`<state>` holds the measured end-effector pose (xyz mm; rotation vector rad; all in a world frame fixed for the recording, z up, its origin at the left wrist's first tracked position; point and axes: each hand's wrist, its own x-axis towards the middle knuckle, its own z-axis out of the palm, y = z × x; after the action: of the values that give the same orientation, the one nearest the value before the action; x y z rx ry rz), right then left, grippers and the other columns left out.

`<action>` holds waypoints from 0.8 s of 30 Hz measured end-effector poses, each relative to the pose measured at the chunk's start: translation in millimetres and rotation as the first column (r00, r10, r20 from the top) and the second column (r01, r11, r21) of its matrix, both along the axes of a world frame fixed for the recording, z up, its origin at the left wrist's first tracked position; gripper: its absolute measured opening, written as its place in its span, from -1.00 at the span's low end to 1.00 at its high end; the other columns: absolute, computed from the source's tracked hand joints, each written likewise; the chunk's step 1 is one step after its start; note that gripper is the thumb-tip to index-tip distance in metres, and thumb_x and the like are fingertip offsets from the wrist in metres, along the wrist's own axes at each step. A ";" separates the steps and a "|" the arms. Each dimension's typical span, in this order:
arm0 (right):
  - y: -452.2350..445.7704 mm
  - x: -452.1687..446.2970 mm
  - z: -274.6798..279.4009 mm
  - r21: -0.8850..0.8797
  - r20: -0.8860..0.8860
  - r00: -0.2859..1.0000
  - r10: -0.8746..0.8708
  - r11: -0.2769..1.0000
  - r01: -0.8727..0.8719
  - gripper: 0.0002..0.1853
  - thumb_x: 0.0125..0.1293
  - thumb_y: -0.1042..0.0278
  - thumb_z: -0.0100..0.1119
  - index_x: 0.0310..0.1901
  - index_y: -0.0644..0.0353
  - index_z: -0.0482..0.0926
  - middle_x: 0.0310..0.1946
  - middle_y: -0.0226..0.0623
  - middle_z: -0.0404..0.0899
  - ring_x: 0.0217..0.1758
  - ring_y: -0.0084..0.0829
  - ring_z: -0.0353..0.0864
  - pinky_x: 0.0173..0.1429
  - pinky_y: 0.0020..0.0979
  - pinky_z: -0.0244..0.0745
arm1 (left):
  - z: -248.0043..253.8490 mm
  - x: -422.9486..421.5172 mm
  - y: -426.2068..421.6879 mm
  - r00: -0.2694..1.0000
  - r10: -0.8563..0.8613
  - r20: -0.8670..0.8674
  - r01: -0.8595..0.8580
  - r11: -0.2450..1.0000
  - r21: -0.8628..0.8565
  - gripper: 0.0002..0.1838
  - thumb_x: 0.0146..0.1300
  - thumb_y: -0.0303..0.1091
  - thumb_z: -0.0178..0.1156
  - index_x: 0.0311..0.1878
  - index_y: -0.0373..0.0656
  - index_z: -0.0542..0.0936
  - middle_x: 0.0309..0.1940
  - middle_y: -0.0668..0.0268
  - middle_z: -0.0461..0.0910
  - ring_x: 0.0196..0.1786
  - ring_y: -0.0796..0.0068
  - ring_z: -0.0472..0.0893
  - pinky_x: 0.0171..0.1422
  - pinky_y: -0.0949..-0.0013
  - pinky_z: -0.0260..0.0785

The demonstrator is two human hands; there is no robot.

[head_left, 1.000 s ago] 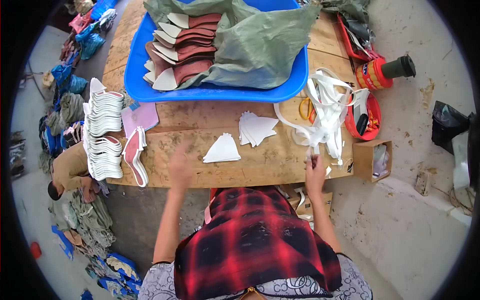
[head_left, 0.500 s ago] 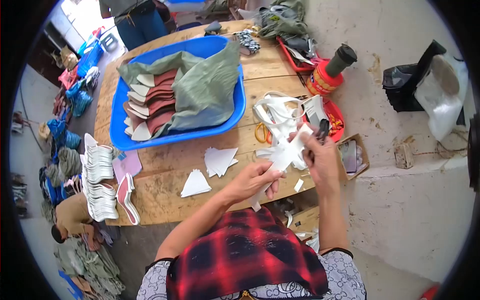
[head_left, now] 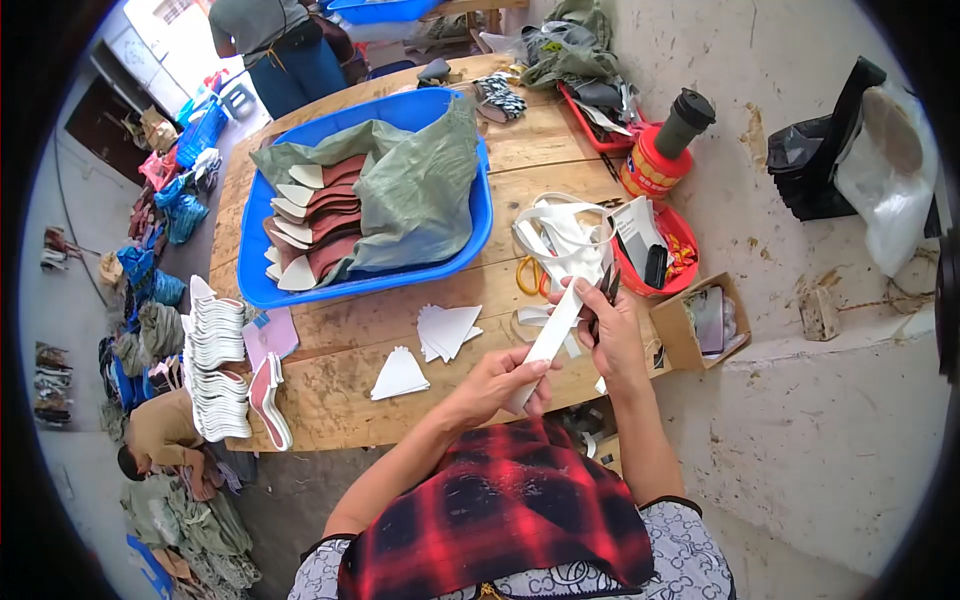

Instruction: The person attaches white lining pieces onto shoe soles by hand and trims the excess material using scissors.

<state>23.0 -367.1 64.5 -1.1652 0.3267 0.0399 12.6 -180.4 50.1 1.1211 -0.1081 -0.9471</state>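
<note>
A white strip [head_left: 553, 335] stretches slantwise between my two hands above the table's front edge. My left hand [head_left: 497, 385] is closed on its lower end, thumb on top. At the upper end my right hand [head_left: 617, 340] pinches the strip and also holds dark thread snips [head_left: 609, 285], blades pointing up; their handle is mostly hidden in the palm. Just beyond lies a tangled heap of white strips [head_left: 565, 235], with orange-handled scissors [head_left: 527, 275] at its left. Two small stacks of cut white pieces [head_left: 447, 330] rest left of my hands.
A blue tub [head_left: 365, 290] holds brown-and-white curved pieces and green sheeting. Several white-edged curved pieces [head_left: 215, 345] are stacked at the left. To the right are a red basket [head_left: 680, 245], a cardboard box [head_left: 680, 325] and a red jar [head_left: 655, 165]. Other people [head_left: 165, 430] are nearby.
The strip between my hands now stands apart from the heap and looks straighter. My right hand has moved slightly down and left, and the snips' blades now show. The view has shifted a little.
</note>
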 end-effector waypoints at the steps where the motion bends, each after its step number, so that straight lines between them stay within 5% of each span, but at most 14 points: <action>1: -0.9 -1.2 1.4 -0.021 -0.019 1.000 0.015 1.000 -0.015 -0.78 0.36 0.28 0.14 -0.10 0.25 0.56 -0.40 -0.35 0.64 -0.57 -0.74 0.47 -0.67 -0.71 0.05 | 5.1 -2.0 -7.8 0.994 0.086 0.069 -0.088 0.996 0.029 -0.63 0.43 -0.20 0.05 0.11 -0.31 0.48 -0.31 0.32 0.59 -0.37 0.57 0.59 -0.26 0.50 0.46; 5: 12.5 -10.5 4.7 -0.246 0.038 0.985 0.168 0.957 -0.154 -0.82 0.34 0.32 0.16 -0.19 0.28 0.57 -0.39 -0.44 0.46 -0.51 -0.70 0.41 -0.55 -0.65 0.21 | -0.3 20.7 -13.6 0.963 0.151 0.225 -0.147 0.989 -0.035 -0.58 0.40 -0.23 0.10 0.18 -0.33 0.44 -0.17 0.29 0.58 -0.24 0.54 0.62 -0.13 0.48 0.50; 6: 14.9 -12.0 8.2 -0.242 0.026 0.990 0.139 0.962 -0.129 -0.77 0.37 0.26 0.10 -0.17 0.27 0.56 -0.40 -0.46 0.42 -0.50 -0.70 0.34 -0.51 -0.65 0.18 | 4.5 20.3 -15.4 0.971 0.216 0.100 -0.214 0.976 -0.027 -0.61 0.37 -0.27 0.14 0.13 -0.35 0.48 -0.29 0.32 0.58 -0.35 0.63 0.59 -0.27 0.55 0.47; 10: 13.1 -21.0 9.2 -0.291 -0.025 0.999 0.021 0.956 -0.028 -0.50 0.50 -0.07 -0.23 -0.03 0.25 0.52 -0.44 -0.54 0.28 -0.49 -0.74 0.12 -0.41 -0.63 0.07 | 9.5 15.8 -15.6 0.939 0.323 0.120 -0.328 0.944 0.022 -0.68 0.33 -0.32 0.16 0.01 -0.39 0.55 -0.54 0.43 0.53 -0.57 0.75 0.45 -0.57 0.63 0.30; 13: -4.0 -38.5 1.9 -0.328 -0.112 0.979 0.168 0.924 -0.196 -0.53 0.50 -0.03 -0.21 0.04 0.24 0.48 -0.51 -0.58 0.26 -0.51 -0.75 0.11 -0.41 -0.63 0.07 | 5.6 9.9 -16.4 0.920 0.382 0.086 -0.388 0.920 0.061 -0.68 0.32 -0.32 0.18 0.00 -0.39 0.55 -0.54 0.43 0.53 -0.58 0.75 0.45 -0.59 0.63 0.29; 18: 3.6 -58.8 -7.6 -0.116 -0.112 0.989 0.101 0.987 -0.114 -0.73 0.42 0.24 0.03 0.03 0.20 0.45 -0.48 -0.43 0.52 -0.64 -0.76 0.23 -0.59 -0.69 0.03 | -10.7 2.3 -19.9 0.934 0.332 0.130 -0.348 0.930 0.119 -0.69 0.31 -0.27 0.19 -0.04 -0.36 0.58 -0.56 0.41 0.54 -0.63 0.77 0.41 -0.61 0.64 0.24; 24: 0.9 -66.2 -20.2 0.032 -0.077 0.991 0.106 0.994 -0.104 -0.86 0.38 0.34 0.08 -0.11 0.12 0.38 -0.50 -0.35 0.55 -0.67 -0.73 0.28 -0.66 -0.69 0.03 | -3.4 -7.5 -21.5 0.969 0.191 0.160 -0.216 0.963 0.162 -0.68 0.31 -0.25 0.21 -0.05 -0.33 0.59 -0.59 0.45 0.52 -0.64 0.79 0.39 -0.60 0.65 0.23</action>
<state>-43.3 -366.1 44.2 -1.1537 0.3330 0.1820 5.1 -201.9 46.6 1.3386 -0.0235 -0.7013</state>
